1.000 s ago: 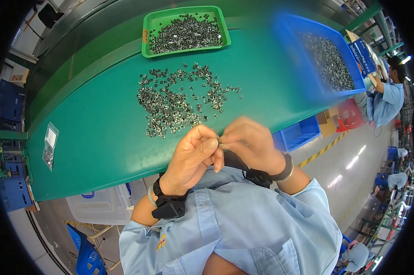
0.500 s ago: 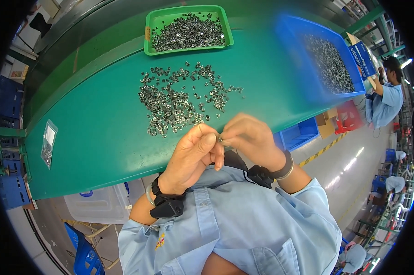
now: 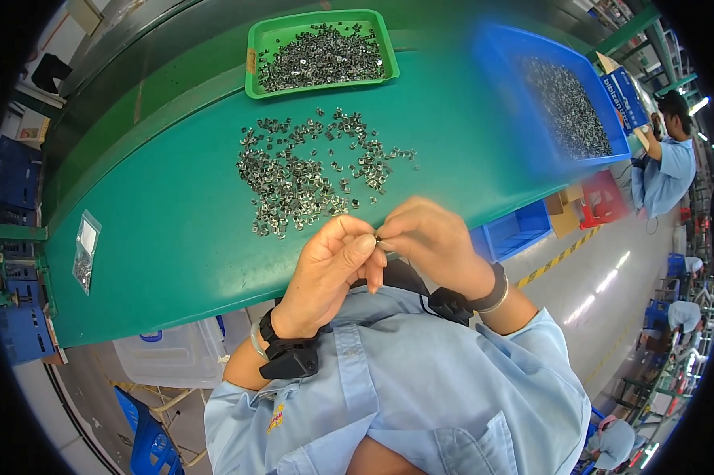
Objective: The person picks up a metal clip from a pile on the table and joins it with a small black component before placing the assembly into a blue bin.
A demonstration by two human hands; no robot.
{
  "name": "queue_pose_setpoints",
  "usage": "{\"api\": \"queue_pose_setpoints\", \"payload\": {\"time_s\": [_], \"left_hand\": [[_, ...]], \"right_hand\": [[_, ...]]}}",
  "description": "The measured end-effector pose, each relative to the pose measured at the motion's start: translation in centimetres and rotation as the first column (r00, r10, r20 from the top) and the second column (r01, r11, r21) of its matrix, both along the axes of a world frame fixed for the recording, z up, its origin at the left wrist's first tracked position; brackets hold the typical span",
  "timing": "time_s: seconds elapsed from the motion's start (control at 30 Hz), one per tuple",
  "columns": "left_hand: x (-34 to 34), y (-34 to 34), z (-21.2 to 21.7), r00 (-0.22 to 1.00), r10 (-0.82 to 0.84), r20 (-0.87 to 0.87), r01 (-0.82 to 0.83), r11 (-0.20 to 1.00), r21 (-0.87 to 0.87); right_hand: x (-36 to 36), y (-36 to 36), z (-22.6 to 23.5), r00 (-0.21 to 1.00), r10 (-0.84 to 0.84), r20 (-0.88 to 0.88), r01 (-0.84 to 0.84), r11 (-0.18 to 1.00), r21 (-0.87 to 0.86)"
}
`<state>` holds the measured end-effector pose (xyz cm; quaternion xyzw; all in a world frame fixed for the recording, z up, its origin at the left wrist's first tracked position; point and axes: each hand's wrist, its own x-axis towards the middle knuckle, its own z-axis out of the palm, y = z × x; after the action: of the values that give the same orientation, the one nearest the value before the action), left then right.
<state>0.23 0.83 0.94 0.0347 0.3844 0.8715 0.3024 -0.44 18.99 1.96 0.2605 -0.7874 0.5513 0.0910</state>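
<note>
Both hands meet in front of my chest, over the near edge of the green table (image 3: 175,261). Between the fingertips is a small shiny metal part (image 3: 378,239). My left hand (image 3: 337,261) pinches it with thumb and forefinger, its other fingers curled. My right hand (image 3: 428,237) grips the same part from the other side, slightly blurred. Just beyond the hands lies a loose pile of small metal parts (image 3: 293,186), which look like little square-bent pieces. Fingers hide most of the held part, so its exact shape cannot be told.
A green tray (image 3: 251,77) of similar parts stands at the far side. To the right is a blue bin (image 3: 503,103) full of small parts. At left lies a clear plastic bag (image 3: 86,249). A co-worker in blue (image 3: 664,170) stands at far right.
Both hands stay nearly in place, still together on the small metal part. My fingers have shifted only slightly around it. The pile and containers look unchanged.
</note>
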Motion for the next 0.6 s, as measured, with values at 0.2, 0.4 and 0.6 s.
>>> {"api": "queue_pose_setpoints", "payload": {"time_s": [0.2,0.4,0.6], "left_hand": [[0.01,-0.28,0.29,1.0,0.022,-0.019,-0.024,0.995,-0.096],[-0.02,-0.36,0.02,1.0,0.01,-0.02,-0.012,0.997,-0.082],[-0.08,-0.43,-0.01,1.0,-0.006,-0.006,0.006,0.998,-0.066]], "right_hand": [[0.04,-0.04,0.59,0.995,-0.013,-0.094,0.023,0.995,0.097],[0.11,0.08,0.75,0.994,-0.008,-0.111,0.021,0.992,0.121],[0.17,0.23,0.97,0.994,-0.001,-0.112,0.016,0.991,0.131]]}}
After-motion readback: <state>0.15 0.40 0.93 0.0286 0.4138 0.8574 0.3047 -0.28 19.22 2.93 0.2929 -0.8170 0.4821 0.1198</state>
